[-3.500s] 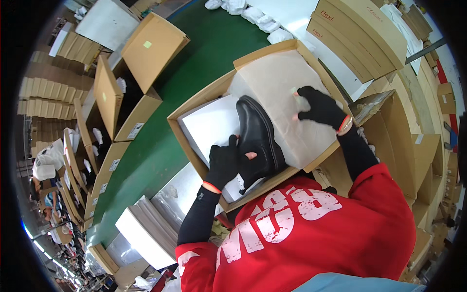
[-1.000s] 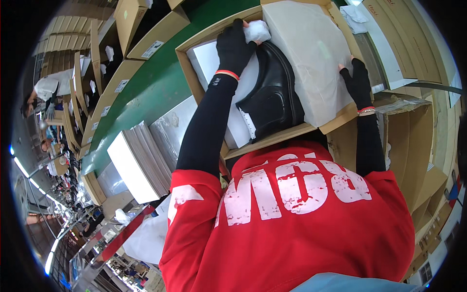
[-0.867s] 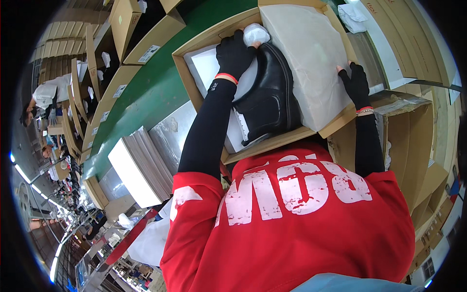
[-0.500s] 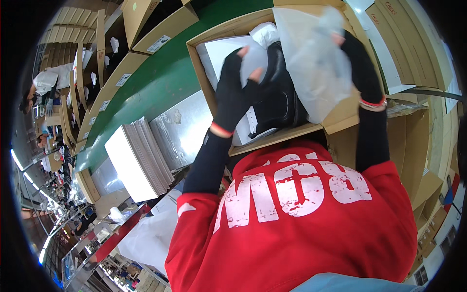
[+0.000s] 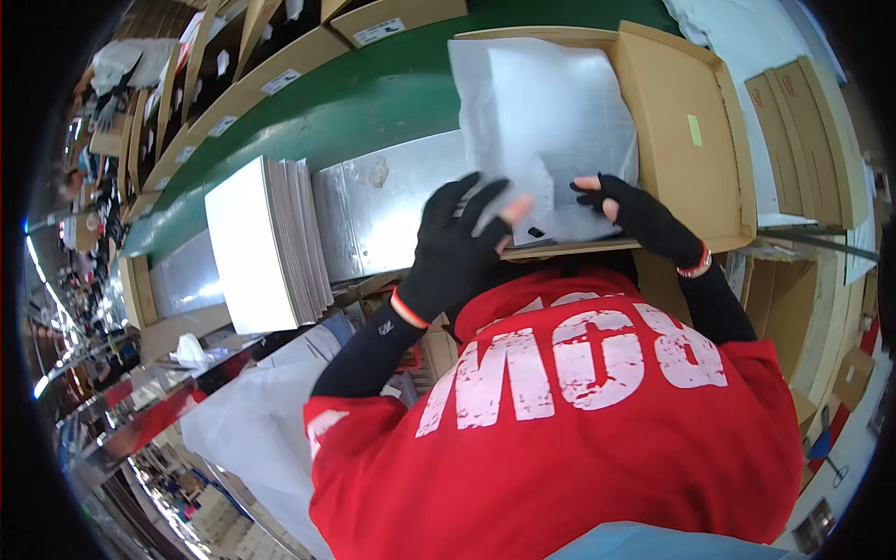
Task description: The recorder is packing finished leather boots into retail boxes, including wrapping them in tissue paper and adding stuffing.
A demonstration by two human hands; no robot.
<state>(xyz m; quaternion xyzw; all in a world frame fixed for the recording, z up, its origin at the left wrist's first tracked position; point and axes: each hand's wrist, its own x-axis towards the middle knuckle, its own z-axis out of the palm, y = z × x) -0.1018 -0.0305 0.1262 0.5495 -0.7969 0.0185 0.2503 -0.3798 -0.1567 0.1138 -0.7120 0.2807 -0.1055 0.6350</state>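
An open cardboard shoe box point(image 5: 686, 177) lies before me, its lid folded back to the right. Across its contents spreads a translucent white wrapping sheet point(image 5: 560, 103), which hangs over the box's left edge. A dark shape shows faintly through the sheet, where the black boot lay; most of it is hidden. My left hand point(image 5: 457, 245), in a black fingerless glove, is by the box's near left corner, fingers spread and slightly blurred. Over the sheet's near right part is my right hand point(image 5: 646, 219), gloved alike, with fingers apart. Neither hand holds anything.
Left of the box, a stack of white boards point(image 5: 247, 247) stands beside a shiny metal plate point(image 5: 383, 205) on the green table point(image 5: 373, 107). Open cartons point(image 5: 271, 84) line the far left. Folded brown boxes point(image 5: 793, 140) stand at right. Another person point(image 5: 121, 75) is far left.
The sheet, lifted at the right in my right hand before, now lies over the boot. My right hand has let go and come nearer; my left hand has drawn back from the boot.
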